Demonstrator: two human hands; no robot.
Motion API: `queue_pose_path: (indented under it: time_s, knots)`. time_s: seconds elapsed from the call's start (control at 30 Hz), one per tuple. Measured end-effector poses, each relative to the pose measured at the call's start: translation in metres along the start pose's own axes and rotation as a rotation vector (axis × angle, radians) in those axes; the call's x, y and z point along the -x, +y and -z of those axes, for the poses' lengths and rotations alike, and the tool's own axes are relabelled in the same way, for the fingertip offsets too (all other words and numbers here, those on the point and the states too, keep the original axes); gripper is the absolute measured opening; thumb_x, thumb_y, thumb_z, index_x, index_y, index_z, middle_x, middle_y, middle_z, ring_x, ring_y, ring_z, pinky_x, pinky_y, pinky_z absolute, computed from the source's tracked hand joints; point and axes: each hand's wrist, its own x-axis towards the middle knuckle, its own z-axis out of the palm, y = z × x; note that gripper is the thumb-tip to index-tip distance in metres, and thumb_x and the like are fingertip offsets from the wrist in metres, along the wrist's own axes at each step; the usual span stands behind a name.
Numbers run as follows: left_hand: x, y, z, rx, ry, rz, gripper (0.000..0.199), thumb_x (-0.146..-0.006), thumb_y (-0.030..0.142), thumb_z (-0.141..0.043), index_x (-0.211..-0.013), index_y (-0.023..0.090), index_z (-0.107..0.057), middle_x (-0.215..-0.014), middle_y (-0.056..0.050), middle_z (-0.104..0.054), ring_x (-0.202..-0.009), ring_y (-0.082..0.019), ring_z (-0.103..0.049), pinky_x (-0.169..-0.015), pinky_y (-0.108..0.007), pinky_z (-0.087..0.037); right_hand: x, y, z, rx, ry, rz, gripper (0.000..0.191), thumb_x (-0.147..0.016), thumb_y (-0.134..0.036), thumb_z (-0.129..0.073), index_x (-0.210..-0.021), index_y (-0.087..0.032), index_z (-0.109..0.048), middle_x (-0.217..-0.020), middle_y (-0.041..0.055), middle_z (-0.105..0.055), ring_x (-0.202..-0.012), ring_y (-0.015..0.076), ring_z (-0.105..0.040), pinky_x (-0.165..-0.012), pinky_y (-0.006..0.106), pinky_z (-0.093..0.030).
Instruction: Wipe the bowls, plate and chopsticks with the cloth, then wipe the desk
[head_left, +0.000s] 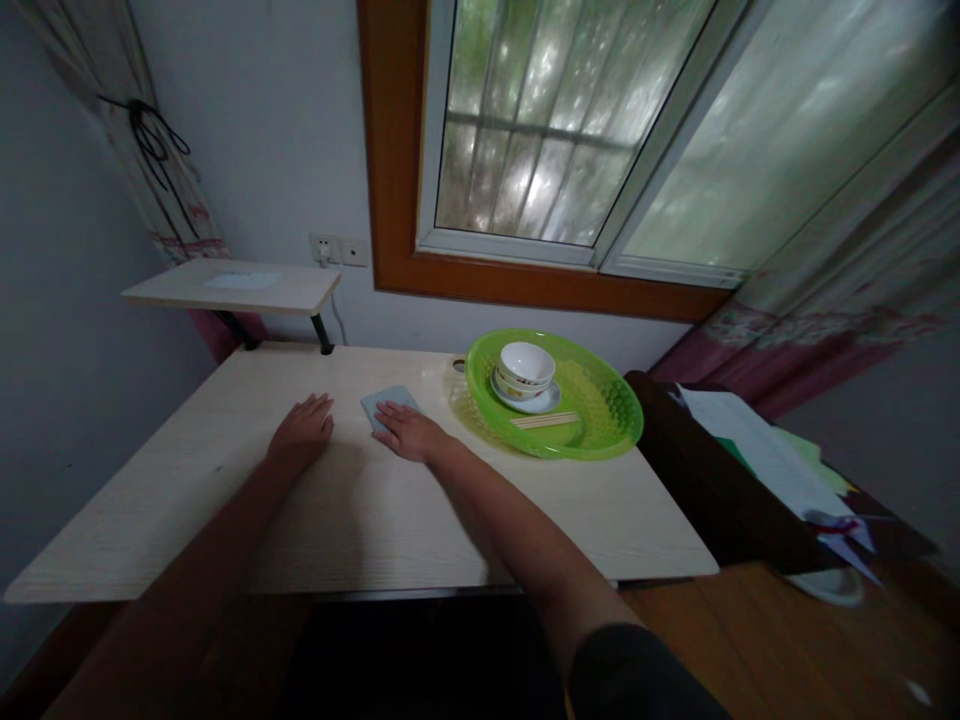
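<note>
My right hand (407,430) lies flat on a folded grey-blue cloth (391,396), fingers stretched out over its near part. The cloth rests on the pale wooden desk (225,500). Left of it, my left hand (301,432) is spread palm down on the bare desktop, holding nothing. To the right of the cloth stands a green plastic basket (600,430). Inside the basket, stacked white bowls (527,364) sit on a small plate (550,399), with several chopsticks (545,420) lying in front of them.
A raised shelf (300,292) on black legs stands at the desk's back left, with a pale sheet (244,281) on it. Behind are wall sockets (339,250) and a wood-framed window (480,275). Right of the desk, papers (757,440) lie on dark furniture.
</note>
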Motion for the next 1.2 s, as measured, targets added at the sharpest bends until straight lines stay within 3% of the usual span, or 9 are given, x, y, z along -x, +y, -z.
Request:
queue_pose_path:
  time_s: [0.13, 0.3, 0.43, 0.53, 0.63, 0.83, 0.93, 1.1, 1.2]
  knots:
    - [0.001, -0.001, 0.0, 0.001, 0.011, 0.036, 0.058, -0.097, 0.031, -0.032, -0.143, 0.006, -0.056, -0.155, -0.015, -0.049, -0.146, -0.03, -0.042, -0.122, -0.049, -0.031, -0.029, -0.003, 0.021, 0.031, 0.043, -0.149, 0.04, -0.099, -0.041, -0.062, -0.131, -0.017, -0.06, -0.133, 0.011, -0.062, -0.116, 0.0258, -0.063, -0.097, 0.047, -0.055]
    - [0.001, -0.006, -0.002, 0.04, 0.056, 0.034, 0.057, -0.095, 0.031, -0.035, -0.141, 0.009, -0.059, -0.152, -0.014, -0.053, -0.144, -0.029, -0.046, -0.122, -0.048, -0.032, -0.024, 0.01, 0.04, 0.054, 0.078, -0.261, 0.039, -0.098, -0.038, -0.064, -0.13, -0.017, -0.06, -0.13, 0.0101, -0.062, -0.11, 0.024, -0.064, -0.092, 0.045, -0.057]
    - [0.001, -0.009, -0.008, 0.044, 0.094, 0.002, 0.056, -0.094, 0.032, -0.036, -0.139, 0.008, -0.06, -0.15, -0.015, -0.054, -0.143, -0.03, -0.047, -0.12, -0.048, -0.034, 0.008, 0.02, 0.043, 0.074, 0.105, -0.352, 0.041, -0.098, -0.039, -0.063, -0.133, -0.017, -0.058, -0.134, 0.0114, -0.06, -0.115, 0.0258, -0.063, -0.097, 0.048, -0.055]
    - [0.001, -0.009, -0.012, 0.037, 0.122, -0.004, 0.055, -0.094, 0.031, -0.036, -0.138, 0.01, -0.061, -0.149, -0.015, -0.055, -0.142, -0.031, -0.048, -0.119, -0.049, -0.035, 0.041, 0.022, 0.036, 0.087, 0.116, -0.403, 0.049, -0.105, -0.04, -0.047, -0.146, -0.014, -0.051, -0.151, 0.0193, -0.05, -0.14, 0.0322, -0.047, -0.116, 0.052, -0.038]
    - [0.001, -0.01, -0.013, 0.037, 0.142, -0.007, 0.055, -0.094, 0.031, -0.036, -0.137, 0.01, -0.062, -0.148, -0.016, -0.056, -0.141, -0.033, -0.048, -0.118, -0.052, -0.035, 0.077, 0.02, 0.025, 0.101, 0.139, -0.439, 0.057, -0.106, -0.047, -0.039, -0.151, -0.014, -0.048, -0.159, 0.017, -0.043, -0.152, 0.0309, -0.031, -0.125, 0.05, -0.024]
    - [0.002, -0.006, -0.013, 0.176, 0.136, -0.188, 0.049, -0.094, 0.032, -0.04, -0.129, 0.013, -0.068, -0.143, -0.014, -0.061, -0.14, -0.03, -0.05, -0.119, -0.05, -0.038, 0.136, -0.002, 0.015, 0.034, 0.131, -0.251, 0.059, -0.104, -0.052, -0.043, -0.148, -0.013, -0.054, -0.158, 0.0154, -0.043, -0.151, 0.0317, -0.033, -0.123, 0.052, -0.031]
    - [0.007, 0.014, -0.013, 0.281, 0.16, -0.368, 0.042, -0.096, 0.03, -0.044, -0.127, 0.017, -0.07, -0.138, -0.012, -0.065, -0.136, -0.029, -0.053, -0.117, -0.051, -0.041, 0.15, -0.013, 0.017, -0.069, 0.084, -0.139, 0.054, -0.104, -0.05, -0.044, -0.146, -0.018, -0.056, -0.156, 0.0117, -0.046, -0.15, 0.0287, -0.036, -0.123, 0.051, -0.032]
    - [0.021, 0.076, -0.001, 0.469, 0.127, -0.7, 0.033, -0.098, 0.025, -0.051, -0.126, 0.023, -0.069, -0.13, -0.009, -0.069, -0.126, -0.025, -0.057, -0.107, -0.048, -0.049, 0.152, -0.012, 0.02, -0.281, 0.037, 0.029, 0.041, -0.103, -0.046, -0.05, -0.136, -0.026, -0.066, -0.15, 0.0067, -0.055, -0.148, 0.0249, -0.04, -0.123, 0.05, -0.032]
    - [0.029, 0.107, 0.01, 0.53, 0.095, -0.832, 0.034, -0.097, 0.025, -0.056, -0.129, 0.024, -0.067, -0.126, -0.01, -0.07, -0.12, -0.024, -0.059, -0.103, -0.046, -0.051, 0.149, -0.008, 0.023, -0.458, 0.125, 0.049, 0.035, -0.103, -0.045, -0.051, -0.125, -0.029, -0.073, -0.14, 0.0055, -0.064, -0.141, 0.0231, -0.051, -0.12, 0.048, -0.037]
